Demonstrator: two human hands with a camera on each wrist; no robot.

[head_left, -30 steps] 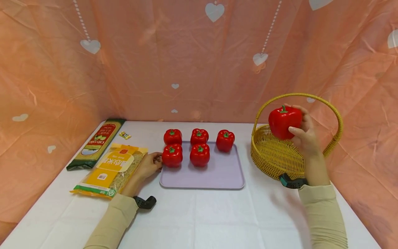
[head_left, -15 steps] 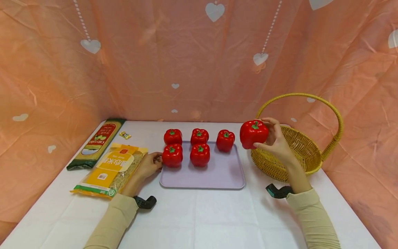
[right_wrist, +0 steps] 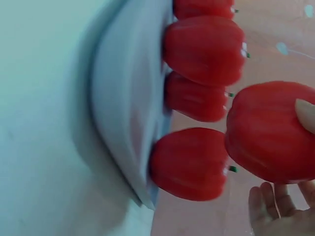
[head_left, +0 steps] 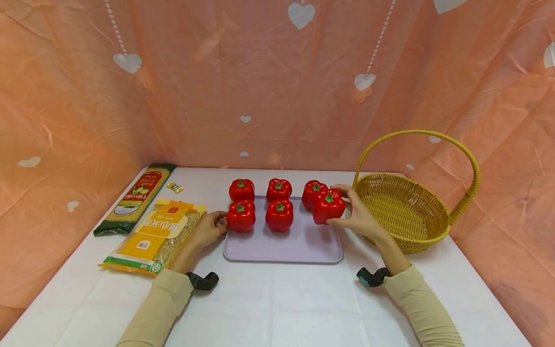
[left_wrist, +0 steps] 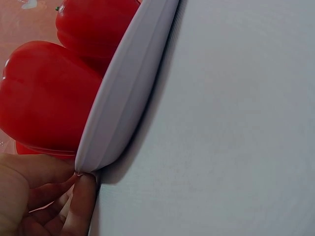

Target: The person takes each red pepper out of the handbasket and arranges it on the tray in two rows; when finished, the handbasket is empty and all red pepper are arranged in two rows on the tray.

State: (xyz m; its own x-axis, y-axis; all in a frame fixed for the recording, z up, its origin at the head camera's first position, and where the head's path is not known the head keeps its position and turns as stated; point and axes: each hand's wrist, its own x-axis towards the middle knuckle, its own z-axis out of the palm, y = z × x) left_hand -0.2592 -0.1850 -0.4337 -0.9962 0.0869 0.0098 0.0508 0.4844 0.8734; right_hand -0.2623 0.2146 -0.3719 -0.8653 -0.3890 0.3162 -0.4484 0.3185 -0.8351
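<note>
My right hand [head_left: 361, 215] holds a red bell pepper [head_left: 327, 208] between thumb and fingers. In the right wrist view this bell pepper [right_wrist: 270, 132] hangs above the tray's surface, apart from the others. A lilac tray [head_left: 282, 249] lies on the table, with several more bell peppers on it in two rows. One bell pepper [head_left: 310, 193] at the back right is partly hidden behind the held one. My left hand [head_left: 210, 230] is at the tray's left side; in the left wrist view its thumb and fingers pinch the tray's rim [left_wrist: 118, 93], beside the front left bell pepper [left_wrist: 49, 98].
A yellow wicker basket [head_left: 386, 241] with a tall handle stands right of the tray. To the left lie a yellow noodle bag [head_left: 156, 236], a dark green and red packet [head_left: 136, 197] and a small gold wrapper [head_left: 175, 187]. A pink curtain hangs behind.
My right hand has carried the bell pepper left and down, from over the basket to over the tray's right part. The left hand stays at the tray's rim.
</note>
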